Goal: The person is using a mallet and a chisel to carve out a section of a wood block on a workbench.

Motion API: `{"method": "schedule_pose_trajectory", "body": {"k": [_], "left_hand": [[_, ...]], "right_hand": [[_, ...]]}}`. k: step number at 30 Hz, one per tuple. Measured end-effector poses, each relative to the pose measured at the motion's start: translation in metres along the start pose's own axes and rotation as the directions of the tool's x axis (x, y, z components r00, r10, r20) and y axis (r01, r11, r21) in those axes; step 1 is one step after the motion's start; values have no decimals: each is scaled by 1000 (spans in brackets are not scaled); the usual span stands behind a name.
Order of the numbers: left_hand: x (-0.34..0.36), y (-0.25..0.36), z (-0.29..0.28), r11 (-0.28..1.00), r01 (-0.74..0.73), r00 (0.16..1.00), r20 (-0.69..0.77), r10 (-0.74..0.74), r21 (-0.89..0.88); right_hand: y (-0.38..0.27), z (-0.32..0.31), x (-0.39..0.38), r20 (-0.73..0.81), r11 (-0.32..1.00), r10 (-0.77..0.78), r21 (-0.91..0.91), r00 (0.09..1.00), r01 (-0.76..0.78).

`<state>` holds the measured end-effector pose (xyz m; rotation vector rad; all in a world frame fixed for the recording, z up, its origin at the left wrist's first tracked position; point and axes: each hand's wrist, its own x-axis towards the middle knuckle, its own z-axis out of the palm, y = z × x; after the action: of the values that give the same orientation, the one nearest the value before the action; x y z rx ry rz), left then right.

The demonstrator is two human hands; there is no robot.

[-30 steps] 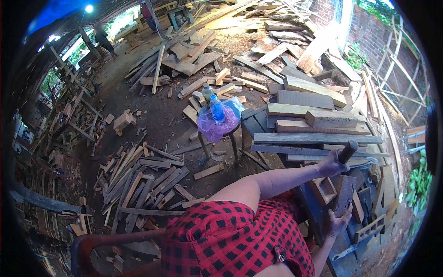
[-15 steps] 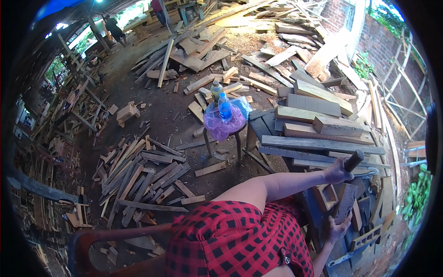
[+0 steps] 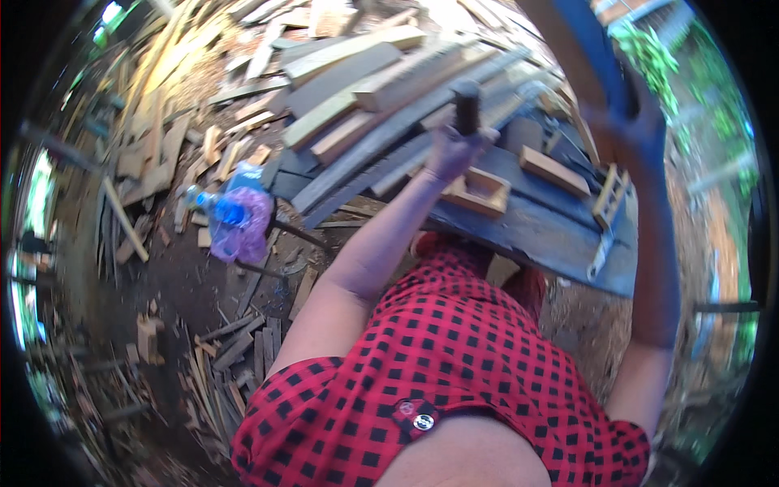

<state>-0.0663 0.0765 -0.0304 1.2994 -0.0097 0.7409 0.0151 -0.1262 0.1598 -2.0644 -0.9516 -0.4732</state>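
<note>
My left hand (image 3: 458, 152) is closed around a dark, short wooden cylinder (image 3: 466, 109) that stands upright from the fist. What joins its lower end is hidden, so I cannot tell the tool. My right hand (image 3: 621, 130), smeared by motion, is raised high and grips a long brown wooden piece (image 3: 580, 61) with a bluish face. Below the hands lies a dark workbench (image 3: 552, 231). On it rest an open wooden frame (image 3: 479, 193), a small wooden bar (image 3: 556, 172), a slotted wooden piece (image 3: 610, 199) and a thin metal tool (image 3: 602, 253).
Long planks (image 3: 381, 101) are stacked across the bench's far left. A stool with a purple plastic bag (image 3: 247, 215) and a blue-labelled bottle (image 3: 230, 211) stands left of it. Scrap wood (image 3: 235, 353) covers the ground at lower left. Green plants (image 3: 649, 57) grow at far right.
My right hand has lifted the wooden piece from low over the bench to high near the view. The view has swung right; my left hand still holds the dark cylinder.
</note>
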Motion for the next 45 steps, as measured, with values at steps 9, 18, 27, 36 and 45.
{"method": "schedule_pose_trajectory", "body": {"k": [9,18,27,36,45], "left_hand": [[2,14,8,993,15,999,33,-11,-116],[1,14,5,997,37,999,32,-35,-65],[-1,14,8,998,61,998,-20,-61,-25],[3,13,9,993,21,1000,20,-19,-112],[0,10,8,996,34,999,9,-33,-77]], "right_hand": [[-117,29,22,670,977,39,-183,741,113],[-144,18,16,314,965,-144,256,938,62],[-161,-16,57,623,984,97,58,776,-170],[-127,14,38,818,970,218,-239,532,-29],[-128,16,12,163,952,-231,239,959,189]]}}
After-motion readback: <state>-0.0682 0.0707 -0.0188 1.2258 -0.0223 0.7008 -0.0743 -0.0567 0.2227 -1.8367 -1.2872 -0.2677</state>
